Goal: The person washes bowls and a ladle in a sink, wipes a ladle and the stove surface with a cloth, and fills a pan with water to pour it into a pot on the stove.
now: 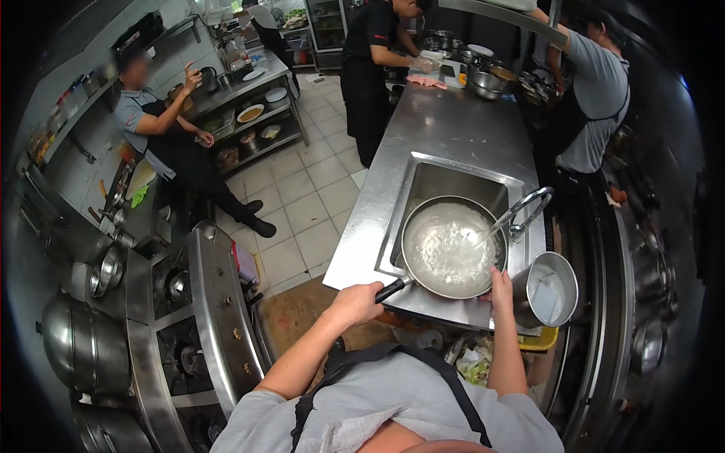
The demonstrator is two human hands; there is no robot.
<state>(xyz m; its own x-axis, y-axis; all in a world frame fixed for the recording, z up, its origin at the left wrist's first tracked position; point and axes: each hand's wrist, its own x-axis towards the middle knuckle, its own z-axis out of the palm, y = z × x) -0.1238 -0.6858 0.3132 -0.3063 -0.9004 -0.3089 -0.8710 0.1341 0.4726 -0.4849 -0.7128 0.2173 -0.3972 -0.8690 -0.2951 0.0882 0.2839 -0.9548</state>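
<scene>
A wide frying pan filled with cloudy, bubbling water sits over the sink. Water runs into it from the curved faucet on the right. My left hand is wrapped round the pan's black handle. At the pan's near right rim, my right hand grips the edge, its thumb on the near side and its other fingers partly hidden. Close to that hand stands a tall metal pot with something pale inside.
A steel counter extends away from me. The gas stove stands at left, with large lidded pots beyond it. Co-workers stand at the left, at the far counter and at the right. Food scraps lie below the sink.
</scene>
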